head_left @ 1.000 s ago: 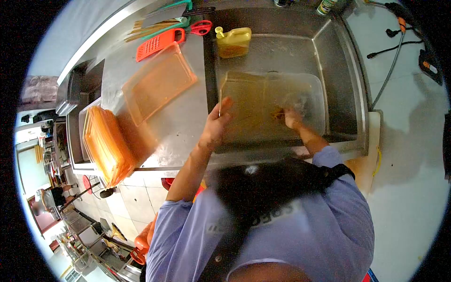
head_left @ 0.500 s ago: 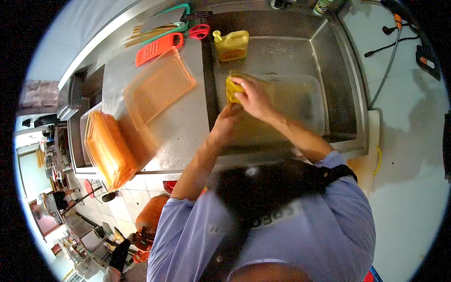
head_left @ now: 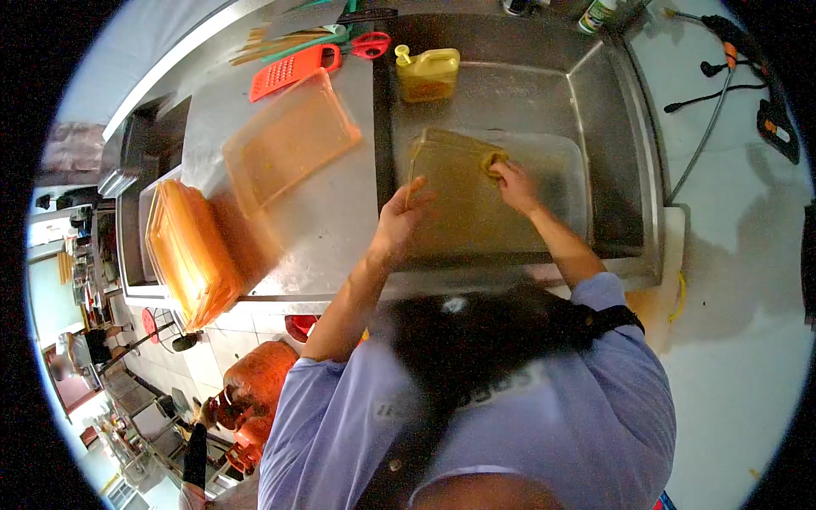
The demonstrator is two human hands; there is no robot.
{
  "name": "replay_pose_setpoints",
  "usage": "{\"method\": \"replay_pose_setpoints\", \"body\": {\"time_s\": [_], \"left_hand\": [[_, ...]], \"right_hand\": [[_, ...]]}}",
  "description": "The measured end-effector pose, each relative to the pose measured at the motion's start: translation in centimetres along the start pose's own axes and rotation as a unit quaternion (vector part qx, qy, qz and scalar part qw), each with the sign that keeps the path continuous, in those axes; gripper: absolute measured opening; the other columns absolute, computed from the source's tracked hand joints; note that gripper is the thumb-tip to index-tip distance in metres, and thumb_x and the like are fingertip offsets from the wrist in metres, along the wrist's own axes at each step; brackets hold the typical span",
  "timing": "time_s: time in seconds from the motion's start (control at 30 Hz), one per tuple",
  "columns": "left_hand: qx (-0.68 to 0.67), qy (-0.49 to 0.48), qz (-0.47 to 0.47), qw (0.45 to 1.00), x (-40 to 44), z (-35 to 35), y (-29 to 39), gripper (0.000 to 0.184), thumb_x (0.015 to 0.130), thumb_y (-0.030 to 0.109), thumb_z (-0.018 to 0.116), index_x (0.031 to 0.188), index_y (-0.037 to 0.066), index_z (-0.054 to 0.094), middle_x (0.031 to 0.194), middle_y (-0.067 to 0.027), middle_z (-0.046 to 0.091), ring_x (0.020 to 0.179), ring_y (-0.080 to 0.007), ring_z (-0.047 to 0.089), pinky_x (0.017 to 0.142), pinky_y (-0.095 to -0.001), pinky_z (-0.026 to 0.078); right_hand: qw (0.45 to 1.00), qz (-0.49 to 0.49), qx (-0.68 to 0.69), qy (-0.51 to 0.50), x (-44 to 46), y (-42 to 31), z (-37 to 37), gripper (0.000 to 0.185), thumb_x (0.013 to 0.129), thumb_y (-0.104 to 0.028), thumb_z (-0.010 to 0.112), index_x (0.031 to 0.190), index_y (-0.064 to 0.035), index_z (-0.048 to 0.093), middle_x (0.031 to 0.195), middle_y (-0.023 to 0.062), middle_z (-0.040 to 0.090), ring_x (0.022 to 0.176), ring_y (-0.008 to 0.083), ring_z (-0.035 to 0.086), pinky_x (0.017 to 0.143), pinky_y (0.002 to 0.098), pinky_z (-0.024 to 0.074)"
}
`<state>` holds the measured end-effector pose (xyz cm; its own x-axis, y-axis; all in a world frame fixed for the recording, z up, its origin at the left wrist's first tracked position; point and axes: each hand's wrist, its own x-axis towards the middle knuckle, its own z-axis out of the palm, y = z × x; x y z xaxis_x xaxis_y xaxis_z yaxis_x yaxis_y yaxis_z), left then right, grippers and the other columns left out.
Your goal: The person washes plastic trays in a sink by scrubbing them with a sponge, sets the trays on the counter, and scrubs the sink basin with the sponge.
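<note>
My left hand [head_left: 399, 219] grips the near-left edge of a clear, yellowish plastic lid [head_left: 450, 183], its fingers wrapped on the rim. The lid is tilted over the steel sink [head_left: 612, 127]. In my right hand [head_left: 517, 187] a bunched yellow cloth [head_left: 491, 161] is pressed on the lid's far right part. Whether it is a cloth or a soft scrubber is hard to tell. Beneath and to the right lies a clear plastic tub [head_left: 561, 170] in the sink. A yellow jug [head_left: 429, 76] stands beyond the lid.
On the steel counter [head_left: 340, 246] at left lie another clear lid [head_left: 293, 144] and a stack of orange-tinted lids [head_left: 191, 259]. An orange grater [head_left: 289, 75], red scissors [head_left: 371, 45] and chopsticks [head_left: 263, 47] sit at the back. Cables [head_left: 714, 127] lie at right.
My right hand has moved right with the yellow cloth, from the lid's left edge to its right part. The lid now shows its broad face. My left hand stays at its left edge.
</note>
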<state>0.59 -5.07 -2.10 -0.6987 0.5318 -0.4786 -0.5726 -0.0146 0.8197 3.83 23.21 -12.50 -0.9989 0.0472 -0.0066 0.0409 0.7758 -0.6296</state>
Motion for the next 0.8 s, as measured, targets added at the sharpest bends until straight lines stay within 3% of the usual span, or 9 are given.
{"method": "replay_pose_setpoints", "body": {"time_s": [0.07, 0.17, 0.23, 0.27, 0.37, 0.43, 0.57, 0.67, 0.8], "left_hand": [[0.094, -0.009, 0.042, 0.995, 1.2, -1.1, -0.8, 0.049, 0.088, 0.007, 0.047, 0.134, 0.014, 0.033, 0.129, -0.0059, 0.045, 0.105, -0.0206, 0.051, 0.063, -0.0342, 0.053], [0.025, 0.013, 0.068, 0.997, 1.8, -1.5, -0.2, 0.048, 0.087, 0.011, 0.051, 0.133, 0.014, 0.035, 0.128, -0.004, 0.045, 0.106, -0.0178, 0.05, 0.065, -0.0324, 0.052], [0.017, 0.046, 0.054, 0.997, 1.1, -0.4, 1.8, 0.049, 0.085, 0.003, 0.05, 0.131, 0.011, 0.037, 0.123, -0.0058, 0.048, 0.106, -0.0175, 0.05, 0.081, -0.029, 0.044], [0.011, 0.066, 0.044, 0.997, 0.6, -0.2, 2.3, 0.049, 0.083, -0.001, 0.049, 0.13, 0.009, 0.039, 0.12, -0.0066, 0.05, 0.105, -0.0173, 0.049, 0.089, -0.0273, 0.039], [-0.071, 0.043, 0.072, 0.994, 1.6, -1.4, 0.1, 0.048, 0.085, 0.003, 0.05, 0.131, 0.009, 0.038, 0.119, -0.006, 0.05, 0.103, -0.017, 0.051, 0.087, -0.0283, 0.041], [-0.101, 0.024, 0.049, 0.993, 2.1, -1.6, -0.5, 0.045, 0.087, 0.008, 0.049, 0.131, 0.009, 0.037, 0.121, -0.007, 0.05, 0.102, -0.0176, 0.052, 0.085, -0.029, 0.043], [-0.097, 0.007, 0.029, 0.995, 3.3, -0.1, -0.1, 0.042, 0.092, 0.021, 0.047, 0.131, 0.01, 0.037, 0.122, -0.0074, 0.05, 0.099, -0.0189, 0.053, 0.079, -0.031, 0.046], [-0.096, -0.021, 0.099, 0.99, 3.8, 1.1, 1.6, 0.043, 0.093, 0.029, 0.045, 0.131, 0.011, 0.038, 0.121, -0.0064, 0.051, 0.099, -0.0195, 0.053, 0.077, -0.0337, 0.047], [-0.015, 0.012, 0.068, 0.997, 2.8, 0.7, 2.6, 0.046, 0.092, 0.036, 0.042, 0.132, 0.012, 0.037, 0.125, -0.0067, 0.048, 0.105, -0.0206, 0.052, 0.075, -0.0367, 0.047]], "right_hand": [[0.998, 0.031, -0.057, -0.004, -1.5, 3.4, 1.5, 0.029, 0.074, -0.002, 0.053, 0.103, -0.0043, 0.052, 0.105, 0.0169, 0.056, 0.094, 0.0347, 0.054, 0.076, 0.0406, 0.0448], [0.909, 0.158, -0.31, -0.23, -4.1, 7.5, 4.0, 0.024, 0.077, -0.012, 0.057, 0.099, -0.006, 0.054, 0.096, 0.0141, 0.059, 0.088, 0.0281, 0.058, 0.07, 0.0374, 0.0466], [0.918, 0.246, 0.095, -0.296, -4.5, 15.3, 6.7, 0.025, 0.079, -0.02, 0.057, 0.1, -0.0063, 0.054, 0.091, 0.0099, 0.059, 0.083, 0.0219, 0.058, 0.067, 0.034, 0.0472], [0.853, 0.296, 0.291, -0.317, -4.6, 18.8, 8.0, 0.026, 0.081, -0.023, 0.057, 0.1, -0.0064, 0.055, 0.089, 0.0078, 0.059, 0.081, 0.0189, 0.058, 0.065, 0.0323, 0.0474], [0.799, 0.249, 0.536, -0.111, -2.5, 5.2, 1.3, 0.026, 0.085, -0.025, 0.055, 0.101, -0.0039, 0.055, 0.087, 0.0026, 0.057, 0.077, 0.0123, 0.056, 0.064, 0.0278, 0.0473], [0.887, 0.181, 0.407, -0.119, 1.0, -1.4, -1.3, 0.024, 0.087, -0.022, 0.054, 0.103, -0.0041, 0.054, 0.09, 0.0023, 0.057, 0.079, 0.0125, 0.056, 0.067, 0.0269, 0.0472], [0.923, -0.071, 0.371, -0.07, 2.2, -12.9, -2.2, 0.02, 0.083, -0.013, 0.056, 0.098, -0.0017, 0.056, 0.09, 0.0051, 0.061, 0.077, 0.0172, 0.058, 0.069, 0.0319, 0.0479], [0.976, -0.078, 0.194, -0.068, -0.4, -17.6, -3.8, 0.016, 0.079, -0.005, 0.053, 0.095, -0.001, 0.056, 0.091, 0.0133, 0.062, 0.084, 0.027, 0.06, 0.075, 0.0373, 0.0472], [0.979, -0.071, 0.18, -0.061, -1.7, -7.2, 3.7, 0.027, 0.079, 0.001, 0.048, 0.106, -0.0007, 0.053, 0.102, 0.0163, 0.058, 0.093, 0.0267, 0.056, 0.076, 0.0377, 0.0453]]}}
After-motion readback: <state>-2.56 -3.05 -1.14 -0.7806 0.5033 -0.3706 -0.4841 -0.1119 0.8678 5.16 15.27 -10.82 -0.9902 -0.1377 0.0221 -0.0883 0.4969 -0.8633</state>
